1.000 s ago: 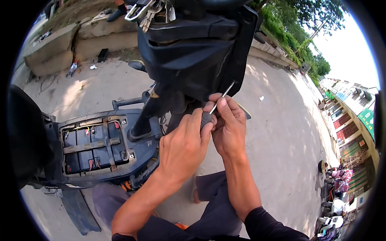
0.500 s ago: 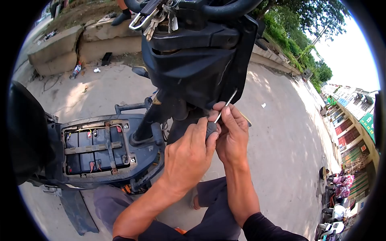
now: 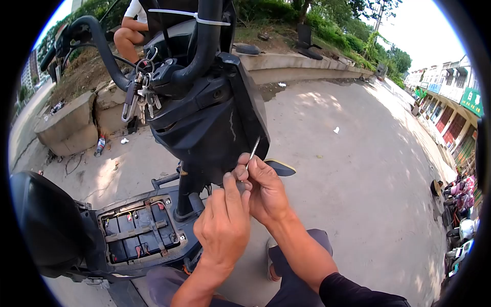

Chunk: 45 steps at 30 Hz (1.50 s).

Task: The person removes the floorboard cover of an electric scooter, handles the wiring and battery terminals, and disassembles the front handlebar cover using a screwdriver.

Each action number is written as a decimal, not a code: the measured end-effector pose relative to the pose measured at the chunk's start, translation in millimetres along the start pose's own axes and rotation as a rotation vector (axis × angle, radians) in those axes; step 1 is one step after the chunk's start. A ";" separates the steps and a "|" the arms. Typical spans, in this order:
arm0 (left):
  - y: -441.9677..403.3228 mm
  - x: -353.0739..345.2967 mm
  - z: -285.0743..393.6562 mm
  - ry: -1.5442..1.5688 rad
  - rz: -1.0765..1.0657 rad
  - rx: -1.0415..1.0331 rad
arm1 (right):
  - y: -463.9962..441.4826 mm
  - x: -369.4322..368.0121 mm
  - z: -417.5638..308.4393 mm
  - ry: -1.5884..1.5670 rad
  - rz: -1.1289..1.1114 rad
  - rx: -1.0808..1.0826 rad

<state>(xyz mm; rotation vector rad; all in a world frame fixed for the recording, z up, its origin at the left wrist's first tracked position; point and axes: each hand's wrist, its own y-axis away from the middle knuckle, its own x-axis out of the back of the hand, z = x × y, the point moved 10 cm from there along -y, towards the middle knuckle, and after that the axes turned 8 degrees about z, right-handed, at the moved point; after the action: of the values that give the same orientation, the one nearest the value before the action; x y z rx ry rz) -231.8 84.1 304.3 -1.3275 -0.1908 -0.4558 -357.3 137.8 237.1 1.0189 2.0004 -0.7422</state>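
My left hand (image 3: 223, 227) is closed around the dark handle of a screwdriver, most of which its fingers hide. With thumb and fingertips pinched, my right hand (image 3: 268, 194) grips the same screwdriver's thin metal shaft (image 3: 253, 149). The shaft points up and away, its tip near the lower edge of the scooter's black front panel (image 3: 204, 128); whether it touches the panel I cannot tell. Above the panel, a bunch of keys (image 3: 148, 100) hangs at the ignition. A white cable tie (image 3: 212, 22) circles the black handlebar tube.
On the scooter's floor, an uncovered battery compartment (image 3: 176, 244) shows several batteries and wires. The black seat (image 3: 48, 220) is at left. Behind runs a concrete kerb (image 3: 66, 130), with a seated person (image 3: 130, 38) beyond. Parked scooters (image 3: 464, 230) line the right.
The view has tilted up and shifted, so the handlebar and seated person show more. Both hands still hold the screwdriver, close together by the front panel.
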 end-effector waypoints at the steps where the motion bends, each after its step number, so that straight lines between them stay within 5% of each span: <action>1: -1.7 -3.5 -0.9 0.018 -0.013 0.017 | 1.1 -0.2 -3.3 0.058 0.020 0.028; 6: 0.4 -16.0 -4.4 0.083 -0.069 0.142 | 9.2 -3.2 -10.0 0.238 0.050 0.076; 9: 4.9 -33.8 -41.1 0.711 -0.158 0.622 | 13.7 -11.5 -8.0 0.290 0.050 0.048; 13: 44.8 -69.7 -31.6 1.808 -0.556 1.469 | 10.1 -8.0 -3.9 0.330 0.086 0.087; 14: 47.1 -68.2 -25.6 1.819 -0.547 1.521 | 8.0 -0.2 -4.2 0.300 0.070 0.083; 17: 25.5 -38.6 -28.1 1.361 -0.345 1.059 | 12.3 -6.6 -10.9 0.250 0.091 0.072; 21: -3.1 21.2 10.3 -0.032 -0.069 -0.001 | 14.2 -8.9 -10.9 0.185 0.095 0.077; 25: -1.0 14.8 5.8 0.001 0.016 -0.021 | 14.4 -6.7 -11.9 0.193 0.112 0.075; 31: 11.8 -6.5 -29.3 0.448 -0.055 0.390 | 14.7 -11.3 -7.3 0.273 0.092 0.032; 34: 43.1 -49.5 -46.9 1.234 -0.387 1.083 | 14.0 -17.1 -2.4 0.323 0.045 0.010; 41: 25.0 -24.6 -46.8 0.833 -0.325 0.706 | 11.5 -10.7 -3.5 0.202 0.036 0.029; 45: 4.8 9.8 -20.5 0.117 -0.013 0.148 | 9.8 -8.4 -5.2 0.221 0.073 0.059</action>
<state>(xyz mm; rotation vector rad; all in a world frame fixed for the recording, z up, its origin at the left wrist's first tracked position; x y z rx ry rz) -223.4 63.0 298.9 -1.1521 -0.1329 -0.5194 -347.6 143.3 245.3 1.2483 2.1249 -0.6765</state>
